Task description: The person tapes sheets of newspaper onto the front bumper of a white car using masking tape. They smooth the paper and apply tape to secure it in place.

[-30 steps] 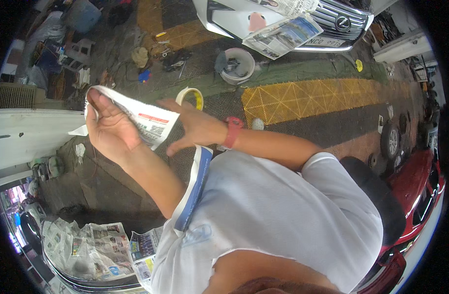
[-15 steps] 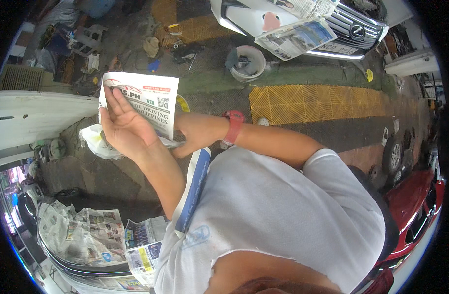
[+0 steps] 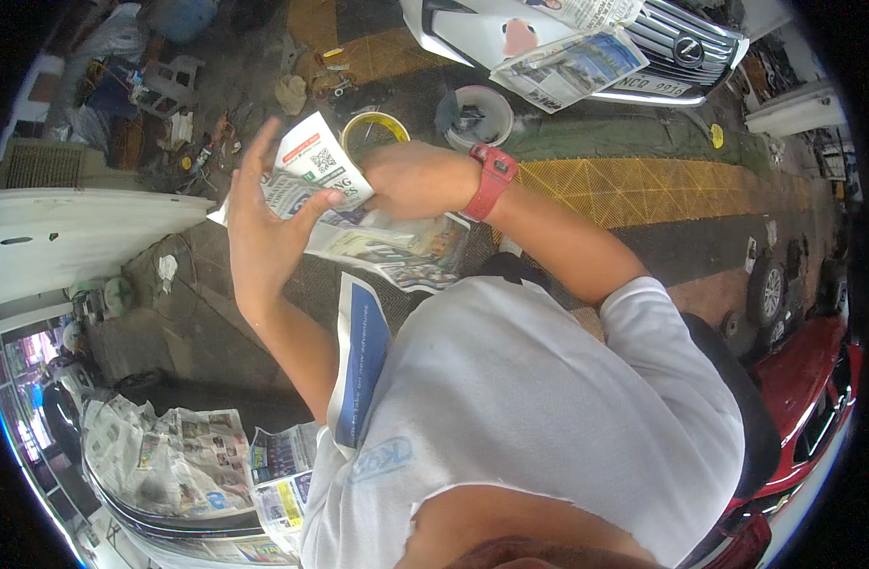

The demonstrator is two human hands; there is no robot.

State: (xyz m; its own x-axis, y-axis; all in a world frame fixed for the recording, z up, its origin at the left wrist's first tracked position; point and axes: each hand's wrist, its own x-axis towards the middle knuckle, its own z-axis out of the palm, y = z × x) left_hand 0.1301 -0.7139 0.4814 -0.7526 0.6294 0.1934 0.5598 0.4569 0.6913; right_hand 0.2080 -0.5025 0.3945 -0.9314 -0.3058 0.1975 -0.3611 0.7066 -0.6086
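Observation:
In front of me is a sheet of newspaper (image 3: pixel 344 223), folded over, with its lower pages fanned out to the right. My right hand (image 3: pixel 415 178), with a red watch on its wrist, is closed on the paper's right side; its fingertips are partly hidden. Beside those fingers is a yellow-rimmed roll of tape (image 3: pixel 375 123); how it is held cannot be made out. My left hand (image 3: pixel 273 218) is at the paper's left side, its fingers stretched up and its thumb apart, lying over the print. Another blue-and-white paper (image 3: pixel 360 356) sticks up by my left upper arm.
A white car front (image 3: pixel 472 33) partly covered in newspaper is at the far right, near a white bucket (image 3: pixel 482 116). White panel (image 3: pixel 83 232) lies left. Newspaper-covered car part (image 3: pixel 169 455) is at lower left; a red car (image 3: pixel 799 398) and wheel (image 3: pixel 766 292) are right.
The newspaper has been tilted and folded over, with its lower pages now swung to the right. Both hands have moved up and the left thumb has spread. The tape roll shows more fully.

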